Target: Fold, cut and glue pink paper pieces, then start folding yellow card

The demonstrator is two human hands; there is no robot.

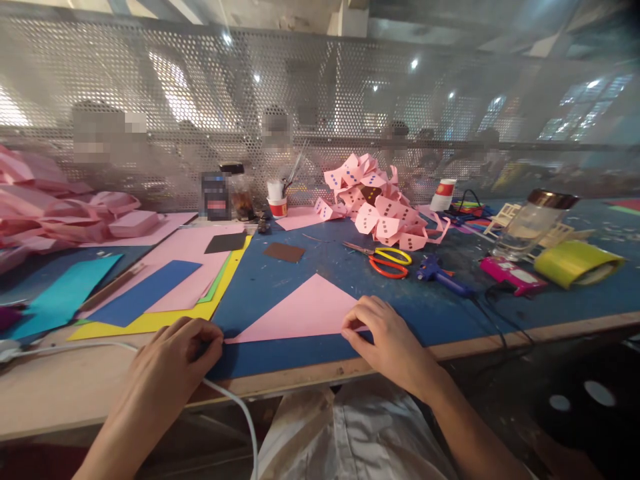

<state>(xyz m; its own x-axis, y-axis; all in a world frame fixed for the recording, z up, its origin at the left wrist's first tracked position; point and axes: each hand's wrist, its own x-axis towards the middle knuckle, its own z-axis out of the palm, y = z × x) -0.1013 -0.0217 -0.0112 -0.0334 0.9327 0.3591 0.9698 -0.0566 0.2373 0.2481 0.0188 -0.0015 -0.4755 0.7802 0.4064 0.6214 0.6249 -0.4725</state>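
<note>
A pink sheet of paper (pixel 305 310), shaped as a triangle with its peak pointing away from me, lies on the blue mat near the table's front edge. My left hand (pixel 183 350) is closed at its left tip, with thumb and forefinger pinched together there. At its right end, my right hand (pixel 377 333) pinches the paper's edge between thumb and fingers; the right corner is hidden behind that hand. Beyond the paper lie scissors (pixel 387 260) with one red and one yellow handle, and a blue glue gun (pixel 443 275).
Coloured sheets, with a blue strip (pixel 150 293) on top, lie to the left. Folded pink paper pieces pile up at far left (pixel 65 207) and at the back (pixel 383 207). A glass jar (pixel 533 223) stands at right. A white cable (pixel 240 400) passes under my left wrist.
</note>
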